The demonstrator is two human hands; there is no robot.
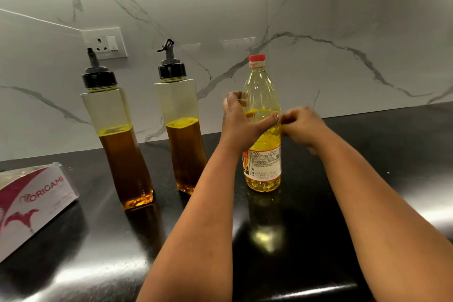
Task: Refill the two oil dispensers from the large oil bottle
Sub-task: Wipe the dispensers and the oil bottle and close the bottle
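Note:
The large oil bottle [263,159], clear plastic with a red cap and a white label, stands upright on the black counter [318,216]. My left hand [241,122] grips its middle, thumb across the front. My right hand [300,126] is blurred just to the bottle's right, its fingers curled beside my left thumb; whether it holds anything is unclear. Two tall square oil dispensers with black pour spouts stand to the left, one at far left [117,135] and one nearer the bottle [182,130]. Each is about half full of amber oil.
A white and red tissue box [31,203] lies at the counter's left edge. A wall socket [105,43] sits on the marble backsplash behind the left dispenser. The counter's right side and front are bare black stone.

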